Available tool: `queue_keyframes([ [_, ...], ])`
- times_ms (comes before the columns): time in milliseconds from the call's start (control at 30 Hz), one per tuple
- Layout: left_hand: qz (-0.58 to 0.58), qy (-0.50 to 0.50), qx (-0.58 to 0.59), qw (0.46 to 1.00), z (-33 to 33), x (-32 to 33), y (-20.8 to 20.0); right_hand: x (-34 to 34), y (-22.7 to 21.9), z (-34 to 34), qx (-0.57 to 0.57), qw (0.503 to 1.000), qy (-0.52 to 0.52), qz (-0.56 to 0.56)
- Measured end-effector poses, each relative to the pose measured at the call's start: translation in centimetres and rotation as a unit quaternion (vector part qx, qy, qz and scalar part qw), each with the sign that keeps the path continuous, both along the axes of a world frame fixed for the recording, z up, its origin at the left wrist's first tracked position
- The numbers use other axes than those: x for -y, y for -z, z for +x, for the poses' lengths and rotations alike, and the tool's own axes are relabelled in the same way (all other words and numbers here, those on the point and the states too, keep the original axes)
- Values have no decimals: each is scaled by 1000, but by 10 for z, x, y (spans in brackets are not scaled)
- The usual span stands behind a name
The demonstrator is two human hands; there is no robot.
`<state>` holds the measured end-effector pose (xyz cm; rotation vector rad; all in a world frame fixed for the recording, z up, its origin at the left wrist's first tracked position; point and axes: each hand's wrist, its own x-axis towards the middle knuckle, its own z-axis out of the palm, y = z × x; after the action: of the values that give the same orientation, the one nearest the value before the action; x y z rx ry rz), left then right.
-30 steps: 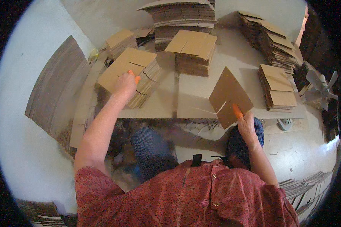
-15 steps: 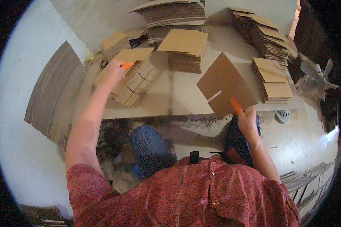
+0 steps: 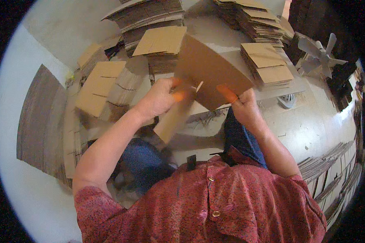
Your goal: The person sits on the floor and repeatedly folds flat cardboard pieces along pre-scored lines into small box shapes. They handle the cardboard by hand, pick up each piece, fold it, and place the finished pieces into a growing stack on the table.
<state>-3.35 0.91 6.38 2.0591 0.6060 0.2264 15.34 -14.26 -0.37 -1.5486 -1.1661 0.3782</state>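
My right hand point(image 3: 245, 106) grips a square brown cardboard sheet point(image 3: 217, 71) by its lower right corner, tilted above the table's front edge. A short pale slot runs in from the sheet's lower left edge. Closed on a second cardboard piece point(image 3: 172, 123), my left hand point(image 3: 160, 97) holds it against or very near that slot; the piece is blurred and hangs down toward my lap. Orange covers show on fingers of both hands. Left of my left hand lies a stack of slotted cardboard pieces point(image 3: 101, 83).
On the table point(image 3: 263, 95) stand a middle cardboard stack point(image 3: 162, 40), a right stack point(image 3: 267, 67) and a taller far-right pile point(image 3: 257, 18). Large curved sheets point(image 3: 150, 14) rise at the back. A fan point(image 3: 322, 54) stands at the right. More cardboard point(image 3: 42, 125) leans on the left wall.
My left hand has come from the left stack toward the middle, bringing a cardboard piece. The sheet in my right hand has moved left to meet it. The view has shifted rightward.
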Motion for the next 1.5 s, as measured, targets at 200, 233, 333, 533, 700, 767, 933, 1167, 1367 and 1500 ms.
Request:
queue_keyframes([
  [200, 58, -8, 49, 997, 5, -4, 9, -12, -12, -2, -69, 993, -64, 73],
  [233, 82, -14, 59, 995, 6, -7, 11, -14, -10, 2, -48, 996, -49, 60],
  [333, 81, -22, 40, 996, 15, 9, -7, -18, -9, 13, 18, 1000, 6, 17],
  [533, 106, -18, 102, 989, 20, 10, 1, -16, -24, -1, 178, 983, 16, -46],
  [700, 63, -52, 118, 990, 23, -7, 15, -25, 26, 1, 149, 984, 12, -100],
  [767, 122, -90, 139, 979, 22, -32, 21, -29, 29, 11, 112, 987, 32, -111],
  [933, 469, -155, 69, 867, 38, -116, 46, -46, 34, 42, 179, 975, 80, -101],
  [1167, 268, -214, -37, 939, 42, -246, 86, -65, 2, 54, 144, 980, 85, -104],
  [1367, 341, -132, 38, 930, 49, -209, 18, -54, -2, 66, 113, 958, 187, 186],
  [1500, 374, -113, 264, 882, 62, -134, 4, -45, -47, 49, -96, 969, 69, 218],
])
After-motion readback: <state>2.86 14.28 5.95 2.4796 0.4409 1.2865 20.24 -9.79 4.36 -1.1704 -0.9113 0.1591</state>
